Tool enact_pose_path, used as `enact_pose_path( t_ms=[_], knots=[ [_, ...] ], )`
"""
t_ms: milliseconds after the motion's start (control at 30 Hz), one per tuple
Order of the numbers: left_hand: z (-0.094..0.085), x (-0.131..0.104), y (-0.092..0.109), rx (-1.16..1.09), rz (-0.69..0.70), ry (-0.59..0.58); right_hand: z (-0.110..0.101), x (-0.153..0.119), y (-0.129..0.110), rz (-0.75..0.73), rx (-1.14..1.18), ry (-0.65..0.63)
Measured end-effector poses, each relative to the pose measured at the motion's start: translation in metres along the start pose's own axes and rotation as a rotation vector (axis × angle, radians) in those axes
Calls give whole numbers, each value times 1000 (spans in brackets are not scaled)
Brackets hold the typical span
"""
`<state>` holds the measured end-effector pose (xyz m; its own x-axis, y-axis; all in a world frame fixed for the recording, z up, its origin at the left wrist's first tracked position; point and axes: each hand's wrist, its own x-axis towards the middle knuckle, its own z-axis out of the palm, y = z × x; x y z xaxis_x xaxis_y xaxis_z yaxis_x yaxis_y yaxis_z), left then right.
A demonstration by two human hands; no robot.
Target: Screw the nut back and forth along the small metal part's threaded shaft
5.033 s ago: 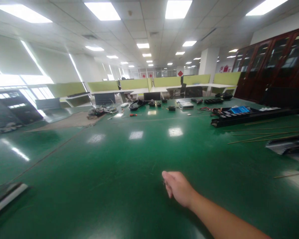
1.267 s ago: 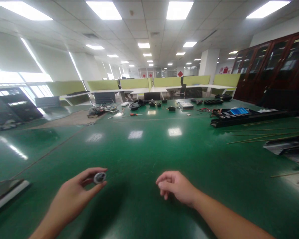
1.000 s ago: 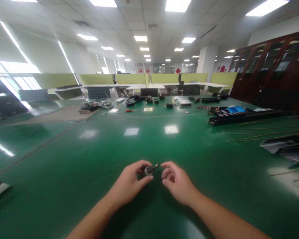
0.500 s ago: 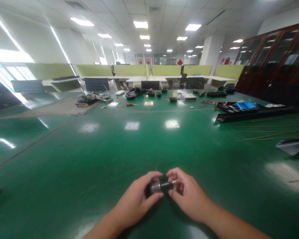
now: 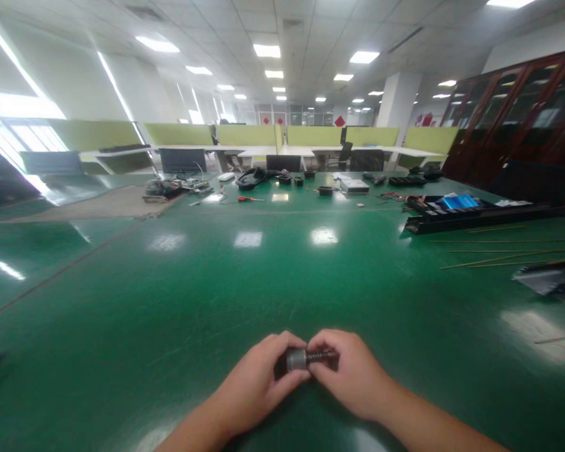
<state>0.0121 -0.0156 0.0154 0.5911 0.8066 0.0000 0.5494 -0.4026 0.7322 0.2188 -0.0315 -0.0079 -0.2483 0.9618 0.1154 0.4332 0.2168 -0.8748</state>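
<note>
A small metal cylinder (image 5: 296, 360) with a thin threaded or spring-like shaft (image 5: 317, 356) lies sideways between my hands, low over the green table (image 5: 273, 289). My left hand (image 5: 258, 376) is wrapped round the cylinder's left end, thumb below and fingers above. On the right, my right hand (image 5: 353, 373) has its thumb and fingers closed round the shaft, the fingertips close to the cylinder's face. The shaft's far end is partly hidden by the right fingers. Both hands' fingertips almost meet.
An orange-handled screwdriver (image 5: 245, 199) lies farther back, beyond it a black tray-like part (image 5: 252, 178). At the right are a long black channel (image 5: 452, 221), a blue packet (image 5: 460, 201) and several thin rods (image 5: 499, 252). Tangled electronics (image 5: 164, 188) sit at the back left.
My right hand has moved left, and its fingers have closed round the shaft near the cylinder. My left hand keeps its hold, almost unmoved.
</note>
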Motion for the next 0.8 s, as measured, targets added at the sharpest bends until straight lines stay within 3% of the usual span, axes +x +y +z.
enact_pose_path(
  t_ms=[800],
  knots=[
    [3, -1, -4, 49, -17, 74, -3, 1, -2, 18, 34, -1]
  ],
)
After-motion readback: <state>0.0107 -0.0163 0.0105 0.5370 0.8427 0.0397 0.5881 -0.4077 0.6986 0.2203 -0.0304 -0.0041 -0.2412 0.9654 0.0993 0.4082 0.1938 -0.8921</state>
